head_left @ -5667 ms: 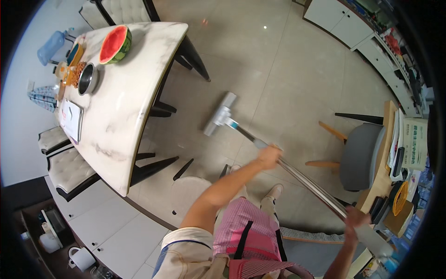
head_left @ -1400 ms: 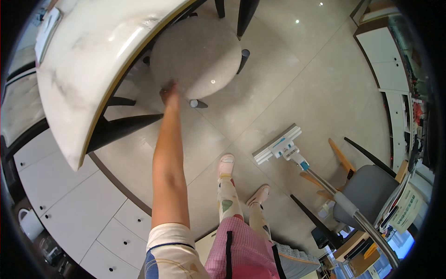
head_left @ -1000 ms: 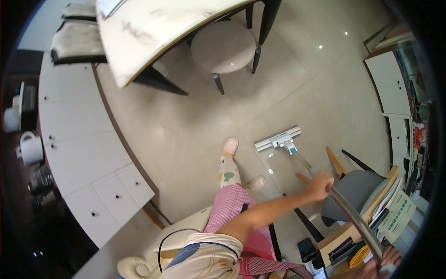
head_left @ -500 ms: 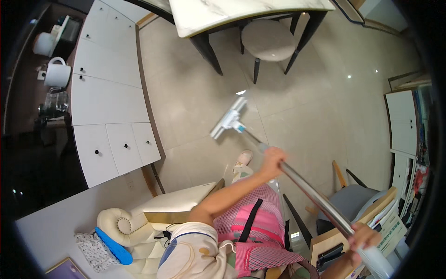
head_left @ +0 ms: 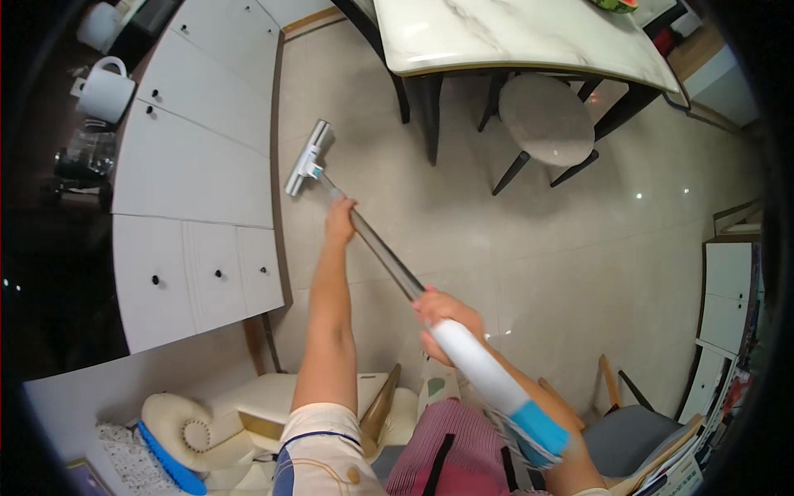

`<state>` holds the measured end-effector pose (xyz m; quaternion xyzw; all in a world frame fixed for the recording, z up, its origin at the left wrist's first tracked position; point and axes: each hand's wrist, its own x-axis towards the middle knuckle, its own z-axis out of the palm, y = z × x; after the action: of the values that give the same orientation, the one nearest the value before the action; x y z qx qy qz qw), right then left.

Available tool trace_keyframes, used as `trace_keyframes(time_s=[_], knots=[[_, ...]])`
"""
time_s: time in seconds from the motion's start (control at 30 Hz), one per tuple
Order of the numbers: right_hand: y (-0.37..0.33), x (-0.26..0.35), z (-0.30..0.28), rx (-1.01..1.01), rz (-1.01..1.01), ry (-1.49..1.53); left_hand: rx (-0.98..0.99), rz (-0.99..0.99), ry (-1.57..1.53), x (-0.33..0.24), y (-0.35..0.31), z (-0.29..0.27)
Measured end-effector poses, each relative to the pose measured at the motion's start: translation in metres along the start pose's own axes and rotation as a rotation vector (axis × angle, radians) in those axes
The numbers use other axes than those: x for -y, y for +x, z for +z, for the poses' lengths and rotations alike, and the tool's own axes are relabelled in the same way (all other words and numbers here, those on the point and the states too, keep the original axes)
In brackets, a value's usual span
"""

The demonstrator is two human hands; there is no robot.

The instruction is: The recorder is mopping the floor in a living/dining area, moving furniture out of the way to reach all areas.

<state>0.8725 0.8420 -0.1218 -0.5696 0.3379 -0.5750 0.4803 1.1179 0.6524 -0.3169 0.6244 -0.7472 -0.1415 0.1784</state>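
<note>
A mop with a long silver pole (head_left: 387, 258) slants across the view, its flat white-and-grey head (head_left: 308, 159) on the tiled floor near the white cabinets. My left hand (head_left: 339, 221), arm stretched forward, is closed round the lower pole just behind the head. Farther up, my right hand (head_left: 447, 319) is wrapped round the pole where it meets the thick white grip (head_left: 478, 364). The grip ends in a blue section (head_left: 538, 426) lying over my right forearm. The underside of the mop head is hidden.
White cabinets (head_left: 198, 157) with black knobs run along the left, a white mug (head_left: 106, 89) on top. A marble-patterned table (head_left: 513, 37) and a round-seated stool (head_left: 547, 120) stand ahead. A cream sofa (head_left: 178, 422) is at lower left, a grey chair (head_left: 624, 434) at lower right.
The mop head has moved forward and left, close to the cabinet base. My left arm has stretched out, and my right hand has come inward from the lower right. The view has shifted.
</note>
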Motion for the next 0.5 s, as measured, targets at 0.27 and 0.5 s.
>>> trace_keyframes(time_s=[0.27,0.5], knots=[[-0.045,-0.005,-0.016,-0.133,0.117,-0.09,0.529,-0.196,0.352,-0.044,-0.015,0.011],[-0.251,0.211,-0.149,-0.133,0.347,-0.329,0.67,0.446,-0.174,-0.249,-0.232,0.086]])
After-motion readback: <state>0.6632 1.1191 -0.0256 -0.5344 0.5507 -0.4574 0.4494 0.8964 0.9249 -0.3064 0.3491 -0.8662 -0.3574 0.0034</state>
